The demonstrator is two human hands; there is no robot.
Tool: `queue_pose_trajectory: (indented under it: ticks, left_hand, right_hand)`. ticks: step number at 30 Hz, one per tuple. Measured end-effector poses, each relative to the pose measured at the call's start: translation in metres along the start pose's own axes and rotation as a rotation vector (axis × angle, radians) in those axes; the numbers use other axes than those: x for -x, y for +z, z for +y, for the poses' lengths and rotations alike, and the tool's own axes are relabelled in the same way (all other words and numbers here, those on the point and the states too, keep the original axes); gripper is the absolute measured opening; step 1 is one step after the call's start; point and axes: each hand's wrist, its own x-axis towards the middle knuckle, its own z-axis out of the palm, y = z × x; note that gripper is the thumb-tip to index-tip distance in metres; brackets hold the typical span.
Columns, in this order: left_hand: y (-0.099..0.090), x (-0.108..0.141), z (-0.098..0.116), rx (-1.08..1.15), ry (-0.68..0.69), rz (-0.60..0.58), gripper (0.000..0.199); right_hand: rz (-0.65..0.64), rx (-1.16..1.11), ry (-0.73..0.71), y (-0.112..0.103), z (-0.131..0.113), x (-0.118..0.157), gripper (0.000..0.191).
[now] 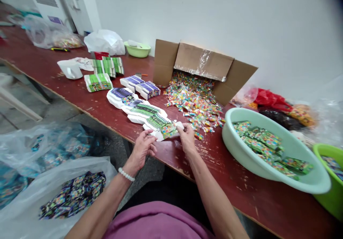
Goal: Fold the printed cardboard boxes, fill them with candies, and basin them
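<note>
A fanned row of flat green printed cartons with white flaps lies along the near table edge. My right hand pinches the white end flap of the nearest green carton between thumb and fingers. By the opposite side of that carton is my left hand, its fingers loosely bent and apart, holding nothing; whether its fingertips touch the flap I cannot tell. Purple flat cartons continue the row at its far end. Beyond my right hand, small wrapped candies spill from a tipped cardboard box.
On the right stand a pale green basin of green packets and a lime tub. Banded purple bundles, green bundles and a white mug sit further left. Plastic bags of packets lie below the table's left edge.
</note>
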Motion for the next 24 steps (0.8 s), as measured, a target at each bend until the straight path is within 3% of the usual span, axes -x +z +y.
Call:
queue_pose_trajectory:
  ticks: [4, 6, 9, 11, 16, 24]
  left_hand:
    - [-0.005, 0.021, 0.015, -0.183, 0.278, 0.052, 0.043]
    - [-0.003, 0.034, 0.019, -0.173, 0.158, -0.174, 0.043]
    - [0.005, 0.051, 0.011, 0.007, -0.212, -0.682, 0.055]
    - [0.011, 0.059, 0.0, 0.143, -0.32, -0.855, 0.058]
    - [0.018, 0.071, -0.012, 0.219, -0.312, -0.899, 0.055]
    - [0.028, 0.085, 0.005, 0.06, -0.241, -0.902, 0.065]
  right_hand:
    - [-0.165, -0.23, 0.051, -0.038, -0.025, 0.025, 0.03]
    - [-0.294, -0.414, 0.074, -0.052, -0.042, 0.041, 0.027]
    - [-0.46, -0.609, 0.123, -0.061, -0.063, 0.062, 0.025]
    - [-0.537, -0.688, 0.179, -0.062, -0.071, 0.072, 0.026]
    - [-0.608, -0.784, 0.22, -0.065, -0.072, 0.085, 0.029]
    - [-0.592, -0.775, 0.171, -0.075, -0.072, 0.094, 0.032]
